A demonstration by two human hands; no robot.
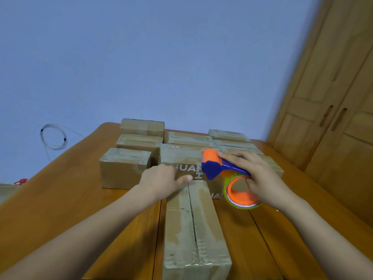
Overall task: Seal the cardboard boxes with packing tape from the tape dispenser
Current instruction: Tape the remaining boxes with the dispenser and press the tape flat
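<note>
Blue-and-orange tape dispenser (214, 164), brown cardboard boxes (193, 223), white lettering

Long brown cardboard box (193, 225) lies lengthwise on the orange-brown wooden table (60, 199), nearest the camera. Behind it: cluster of brown cardboard boxes (141, 138) in rows up to the far edge. Left hand (161, 180) on its far end. Right hand (256, 178) holds the blue-and-orange plastic tape dispenser (226, 174) above-right of that end. Wooden wardrobe (333, 118) right of table.
</note>
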